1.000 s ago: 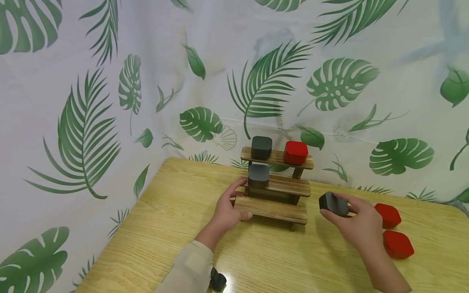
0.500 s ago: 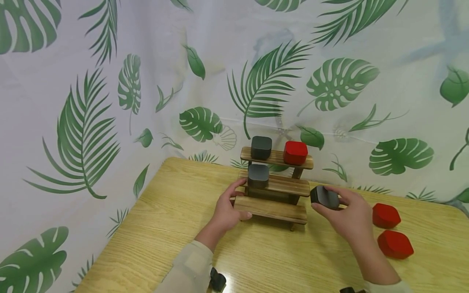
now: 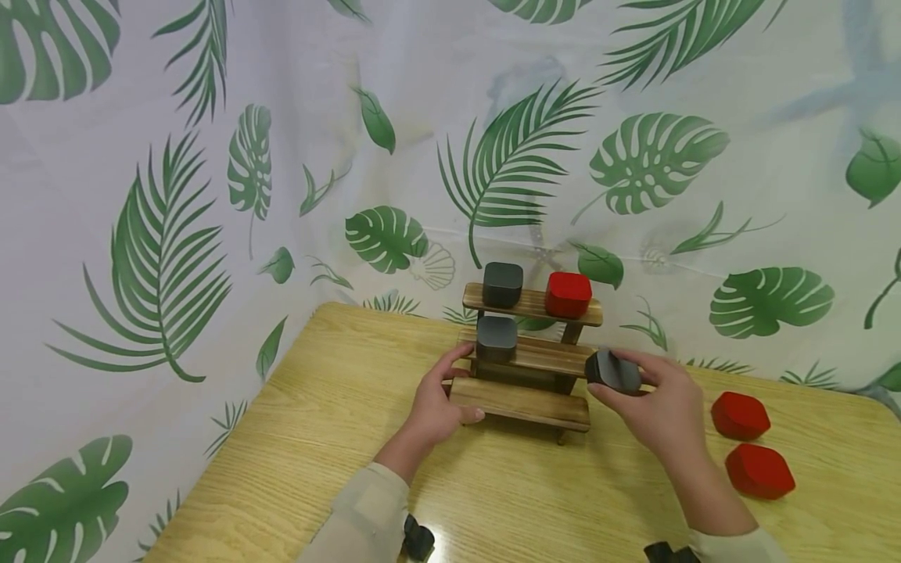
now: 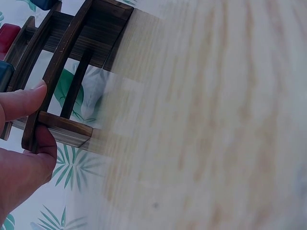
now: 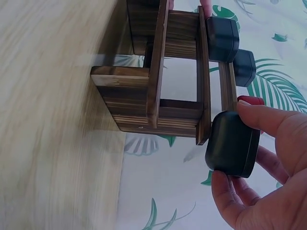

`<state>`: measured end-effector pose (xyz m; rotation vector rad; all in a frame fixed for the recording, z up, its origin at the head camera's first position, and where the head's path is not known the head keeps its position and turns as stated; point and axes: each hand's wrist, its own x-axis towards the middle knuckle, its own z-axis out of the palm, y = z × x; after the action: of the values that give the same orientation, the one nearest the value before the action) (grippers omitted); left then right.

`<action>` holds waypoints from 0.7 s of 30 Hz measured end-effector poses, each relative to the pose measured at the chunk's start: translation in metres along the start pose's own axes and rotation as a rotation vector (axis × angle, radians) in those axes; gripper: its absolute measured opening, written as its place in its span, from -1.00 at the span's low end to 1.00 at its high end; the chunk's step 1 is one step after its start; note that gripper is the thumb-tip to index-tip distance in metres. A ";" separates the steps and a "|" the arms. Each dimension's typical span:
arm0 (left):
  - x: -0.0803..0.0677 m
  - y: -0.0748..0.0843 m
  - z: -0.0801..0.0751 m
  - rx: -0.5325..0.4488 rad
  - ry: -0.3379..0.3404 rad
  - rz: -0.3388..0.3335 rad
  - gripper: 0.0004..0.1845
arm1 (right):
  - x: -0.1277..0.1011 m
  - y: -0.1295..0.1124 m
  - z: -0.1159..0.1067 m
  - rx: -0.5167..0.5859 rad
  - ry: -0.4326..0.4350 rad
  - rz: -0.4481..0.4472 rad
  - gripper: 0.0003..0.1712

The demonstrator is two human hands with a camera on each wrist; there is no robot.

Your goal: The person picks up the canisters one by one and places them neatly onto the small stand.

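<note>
Yellow tabletop [image 3: 296,438] | dark box [image 3: 615,371] pinched inside right grip [image 3: 665,403] | left grip [image 3: 432,405] clasping rack [image 3: 524,400]

We see the right hand [image 5: 288,194] gripping a black, rounded-square box [image 5: 230,146] in its fingers [image 5: 223,191], just beside the end of a brown wooden tiered stand [image 5: 156,79]; whether they touch, we cannot tell. Two more black rounded boxes [image 5: 223,39] rest on the stand, and a red block [image 5: 256,100] shows behind the thumb [image 5: 264,116].

A white backdrop [image 3: 415,172] with printed green leaves [image 3: 163,258] fills the head view's top and left side, a shell outline [image 3: 433,266] near the centre. Yellowish wood-grain tabletop [image 3: 281,438] spans the lower centre and right.
</note>
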<state>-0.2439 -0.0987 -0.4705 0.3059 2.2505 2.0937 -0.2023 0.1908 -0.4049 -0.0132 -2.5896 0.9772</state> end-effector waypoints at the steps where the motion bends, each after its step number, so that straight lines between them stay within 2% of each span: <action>1: 0.002 -0.005 0.000 0.002 0.002 0.001 0.05 | 0.000 -0.001 0.001 -0.002 0.000 -0.001 -0.27; 5: 0.005 -0.013 0.000 0.011 0.008 0.003 0.06 | 0.002 -0.004 0.003 -0.015 -0.001 -0.005 -0.29; 21: 0.004 -0.013 -0.001 0.019 0.004 -0.009 0.07 | 0.010 -0.011 0.011 -0.036 0.000 -0.028 -0.30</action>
<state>-0.2491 -0.0995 -0.4828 0.2917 2.2707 2.0715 -0.2138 0.1768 -0.4018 0.0127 -2.5999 0.9204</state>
